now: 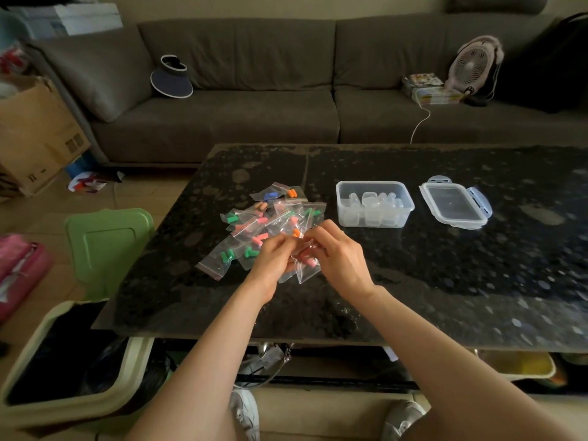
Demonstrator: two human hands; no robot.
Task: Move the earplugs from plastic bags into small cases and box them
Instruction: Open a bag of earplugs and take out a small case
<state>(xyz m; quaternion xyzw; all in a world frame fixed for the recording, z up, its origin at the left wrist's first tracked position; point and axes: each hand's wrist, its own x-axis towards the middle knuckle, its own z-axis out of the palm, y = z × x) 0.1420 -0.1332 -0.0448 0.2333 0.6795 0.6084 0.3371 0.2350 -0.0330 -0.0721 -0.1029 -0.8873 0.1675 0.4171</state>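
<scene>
A heap of small clear zip bags (pixel 254 224) with green, pink, orange and blue earplugs lies on the black table (pixel 445 281). My left hand (pixel 273 261) and my right hand (pixel 339 254) together pinch the top of one bag (pixel 304 269) holding pink earplugs, lifted just above the near edge of the heap. To the right stands a clear plastic box (pixel 374 207) holding several small clear cases. Its lid (pixel 454 205) with blue clips lies flat further right.
A green-lidded bin (pixel 105 246) stands open at the table's left edge, with a dark bin liner below. A brown sofa (pixel 254 90) runs behind the table, carrying a visor hat, books and a small fan. Cardboard boxes sit far left.
</scene>
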